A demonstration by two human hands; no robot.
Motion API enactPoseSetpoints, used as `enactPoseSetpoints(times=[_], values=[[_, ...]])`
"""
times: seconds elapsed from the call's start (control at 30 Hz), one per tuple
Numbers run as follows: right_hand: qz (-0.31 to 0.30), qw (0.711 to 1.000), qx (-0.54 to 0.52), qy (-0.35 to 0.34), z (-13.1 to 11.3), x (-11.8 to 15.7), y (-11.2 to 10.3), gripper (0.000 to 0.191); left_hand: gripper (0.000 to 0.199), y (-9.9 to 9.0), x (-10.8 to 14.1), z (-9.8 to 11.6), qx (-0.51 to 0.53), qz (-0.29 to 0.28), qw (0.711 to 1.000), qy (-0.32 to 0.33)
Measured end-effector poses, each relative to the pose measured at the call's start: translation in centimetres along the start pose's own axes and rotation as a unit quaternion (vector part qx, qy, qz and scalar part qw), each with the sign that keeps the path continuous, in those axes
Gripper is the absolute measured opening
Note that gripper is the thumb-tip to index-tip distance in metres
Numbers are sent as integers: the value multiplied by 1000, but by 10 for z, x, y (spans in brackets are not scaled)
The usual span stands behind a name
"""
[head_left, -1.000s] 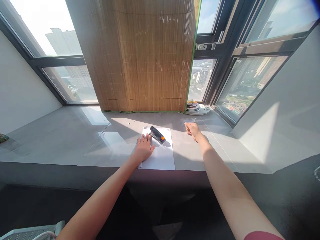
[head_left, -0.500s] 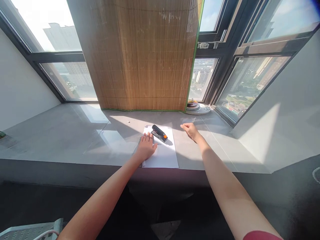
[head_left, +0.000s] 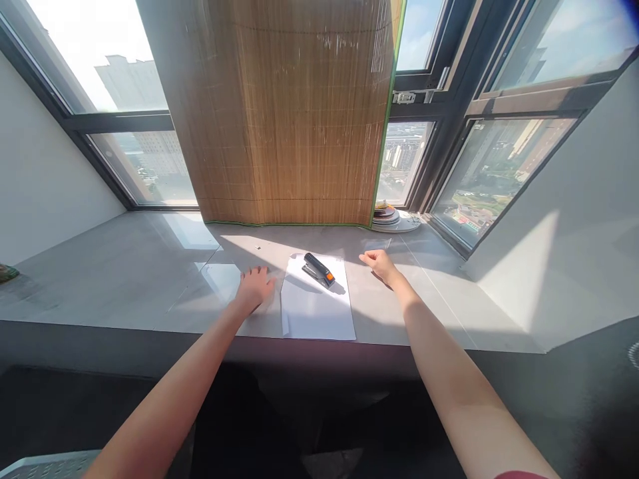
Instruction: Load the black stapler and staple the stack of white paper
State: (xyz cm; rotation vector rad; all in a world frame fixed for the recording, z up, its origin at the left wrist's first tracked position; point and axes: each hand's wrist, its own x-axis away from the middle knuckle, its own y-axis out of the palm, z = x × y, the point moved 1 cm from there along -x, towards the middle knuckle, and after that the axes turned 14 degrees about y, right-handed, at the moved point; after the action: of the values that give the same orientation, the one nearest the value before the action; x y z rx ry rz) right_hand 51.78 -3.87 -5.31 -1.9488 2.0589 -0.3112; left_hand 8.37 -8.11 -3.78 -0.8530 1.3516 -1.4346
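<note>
Head view: on the sill [head_left: 124, 286], a stapler [head_left: 318, 269] rests on the far half of the white paper [head_left: 319, 316], between the left hand [head_left: 255, 287], fingers spread and apparently empty, and the right hand [head_left: 381, 264], fingers curled, around what one cannot tell. Good handling probably calls for a flat palm steadying the paper.

Bamboo blind [head_left: 294, 120] before sunlit windows [head_left: 142, 163]

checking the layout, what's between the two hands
In the head view, white paper with a black stapler on it lies between the left hand and right hand.
</note>
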Motion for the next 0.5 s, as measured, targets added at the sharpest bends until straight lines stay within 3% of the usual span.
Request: enactPoseSetpoints(times=[0.17, 0.3, 0.37, 0.43, 0.5], values=[[25, 992, 121, 7, -10, 6, 5, 54, 67, 11, 17, -6, -30, 29, 999, -10], [164, 960, 224, -49, -35, 15, 23, 46, 66, 17, 17, -3, -25, 58, 998, -4], [196, 952, 221, -84, -50, 22, 37, 43, 65, 15, 16, -3, -21, 68, 997, 0], [136, 962, 209, -111, -61, 29, 52, 42, 63, 11, 18, -3, -11, 80, 997, -6], [39, 972, 200, -119, -67, 34, 63, 41, 58, 5, 21, 0, 6, 91, 995, 39]])
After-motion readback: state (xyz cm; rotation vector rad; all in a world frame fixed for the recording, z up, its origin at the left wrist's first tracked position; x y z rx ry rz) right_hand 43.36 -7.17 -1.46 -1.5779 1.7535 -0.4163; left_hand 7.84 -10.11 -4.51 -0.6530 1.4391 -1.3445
